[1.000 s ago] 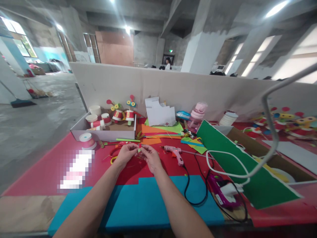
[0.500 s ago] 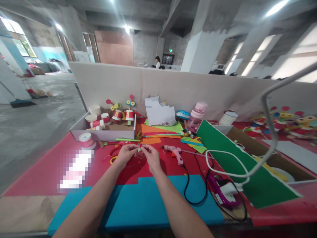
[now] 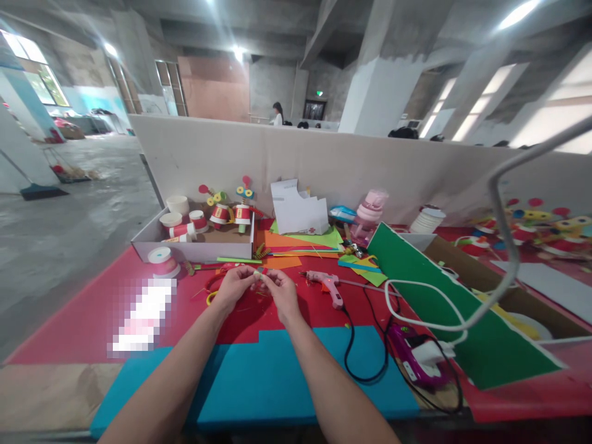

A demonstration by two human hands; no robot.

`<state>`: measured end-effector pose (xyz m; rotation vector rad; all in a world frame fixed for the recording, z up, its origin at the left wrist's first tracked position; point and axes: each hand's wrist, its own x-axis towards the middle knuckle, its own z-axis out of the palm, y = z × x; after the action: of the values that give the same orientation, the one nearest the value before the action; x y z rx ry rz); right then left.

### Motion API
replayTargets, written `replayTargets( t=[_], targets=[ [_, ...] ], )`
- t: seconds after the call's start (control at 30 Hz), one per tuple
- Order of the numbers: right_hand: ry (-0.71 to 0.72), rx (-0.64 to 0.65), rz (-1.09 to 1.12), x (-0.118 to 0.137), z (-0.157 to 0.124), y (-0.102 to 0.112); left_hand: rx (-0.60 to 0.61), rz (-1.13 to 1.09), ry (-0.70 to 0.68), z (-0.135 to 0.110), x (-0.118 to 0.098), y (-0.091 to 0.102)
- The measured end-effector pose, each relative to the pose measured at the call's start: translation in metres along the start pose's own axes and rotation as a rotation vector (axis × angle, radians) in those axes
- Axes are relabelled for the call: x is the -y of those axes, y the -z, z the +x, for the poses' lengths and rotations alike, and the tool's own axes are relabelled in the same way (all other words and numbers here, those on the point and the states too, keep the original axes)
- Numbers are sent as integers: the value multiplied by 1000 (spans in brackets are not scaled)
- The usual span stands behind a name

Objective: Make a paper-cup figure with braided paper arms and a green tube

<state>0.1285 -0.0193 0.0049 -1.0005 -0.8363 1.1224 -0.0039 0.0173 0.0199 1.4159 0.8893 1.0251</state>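
Note:
My left hand [image 3: 237, 285] and my right hand [image 3: 280, 291] meet over the red table covering, fingertips pinched together. Between them is a small pale green strip [image 3: 259, 274], probably paper, mostly hidden by the fingers. Scissors with red and yellow handles [image 3: 211, 297] lie beside and partly behind my left hand. Just right of my right hand, a pink glue gun [image 3: 326, 285] rests on its side, its nozzle pointing left and a glue stick out of its back.
A shallow box [image 3: 194, 251] holds paper cups and cup figures, with another cup [image 3: 163, 263] before it. Coloured paper [image 3: 282, 261] lies behind my hands. Blue sheets [image 3: 259, 382] cover the front edge. At right are a purple power strip [image 3: 419, 357], cables and a green board [image 3: 444, 314].
My fingers have shifted slightly around the green strip, which shows at a different angle. A person in the background has moved left. Things on the table stay put.

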Motion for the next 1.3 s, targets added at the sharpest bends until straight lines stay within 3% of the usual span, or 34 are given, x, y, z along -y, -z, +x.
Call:
replayTargets(
  t=[0.2, 0.4, 0.67, 0.97, 1.17, 1.3],
  targets=[
    [-60, 48, 3, 5, 0, 4, -18, 123, -29, 1, 1, 2],
    [-32, 29, -1, 4, -1, 3, -34, 75, -42, 1, 1, 1],
    [-113, 64, 39, 1, 1, 5, -32, 80, -47, 2, 3, 3],
    [-75, 19, 16, 0, 0, 2, -20, 2, -20, 2, 0, -1],
    [-92, -33, 163, -1, 4, 3, -50, -45, -9, 1, -1, -2],
    [-91, -1, 237, 0, 2, -1, -13, -35, 11, 0, -2, -5]
  ],
)
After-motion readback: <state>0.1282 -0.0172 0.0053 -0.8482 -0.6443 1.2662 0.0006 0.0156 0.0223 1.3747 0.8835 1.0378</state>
